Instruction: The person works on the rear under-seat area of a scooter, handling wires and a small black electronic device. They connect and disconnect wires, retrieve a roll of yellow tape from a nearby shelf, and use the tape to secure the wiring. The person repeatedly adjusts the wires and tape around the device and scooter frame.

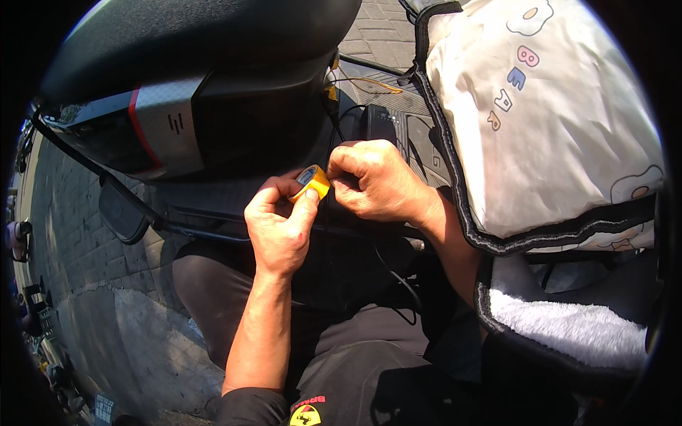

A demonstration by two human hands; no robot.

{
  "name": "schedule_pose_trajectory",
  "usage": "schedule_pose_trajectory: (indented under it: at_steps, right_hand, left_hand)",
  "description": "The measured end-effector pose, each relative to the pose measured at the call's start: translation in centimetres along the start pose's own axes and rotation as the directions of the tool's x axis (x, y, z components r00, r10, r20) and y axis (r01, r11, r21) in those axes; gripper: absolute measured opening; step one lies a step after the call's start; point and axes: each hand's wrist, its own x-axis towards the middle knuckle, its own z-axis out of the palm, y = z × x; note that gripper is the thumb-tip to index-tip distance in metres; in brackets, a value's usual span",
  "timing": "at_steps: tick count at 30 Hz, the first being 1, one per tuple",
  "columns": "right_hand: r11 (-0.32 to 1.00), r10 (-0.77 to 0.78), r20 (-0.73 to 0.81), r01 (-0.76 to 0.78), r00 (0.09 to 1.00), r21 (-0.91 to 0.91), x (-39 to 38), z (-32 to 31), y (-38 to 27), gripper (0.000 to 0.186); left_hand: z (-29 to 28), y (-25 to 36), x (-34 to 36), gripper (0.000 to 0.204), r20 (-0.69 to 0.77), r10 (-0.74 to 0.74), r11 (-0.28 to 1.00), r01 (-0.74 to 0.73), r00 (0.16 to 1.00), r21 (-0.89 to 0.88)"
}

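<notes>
Between the thumb and fingers of my left hand (280,220) is a small roll of yellow tape (317,186), its cardboard core facing up. Close against its right side, my right hand (373,179) is closed in a pinch. Whatever its fingertips hold is too small or hidden to make out. Both hands are in front of the black body of a scooter (263,128), below its seat (199,50). Just beyond my right hand, dark cables (338,128) and a black box (379,122) rest by the scooter's footboard (426,138).
A cream quilted wind cover (547,128) with black edging fills the right side, its white fleece lining (568,316) showing below. A yellow wire (369,83) sticks out near the seat base. A black footrest (122,209) juts out at left over paving (78,234). A thin cable (398,273) hangs over my lap.
</notes>
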Motion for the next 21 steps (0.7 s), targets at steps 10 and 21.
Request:
schedule_pose_trajectory:
  at_steps: [10, 21]
  right_hand:
    - [0.997, 0.051, 0.071, -0.055, 0.996, 0.053, 0.1, -0.9, 0.0, 0.009]
    - [0.997, 0.019, 0.024, -0.021, 1.0, 0.078, 0.0, -0.1, -0.1, 0.01]
  left_hand:
    - [-0.3, 0.2, 0.1, 0.007, 0.019, -0.031, 0.999, 0.03, 0.999, 0.025]
    - [-0.2, 0.4, 0.1, 0.01, 0.034, 0.041, 0.998, -0.042, 0.999, 0.039]
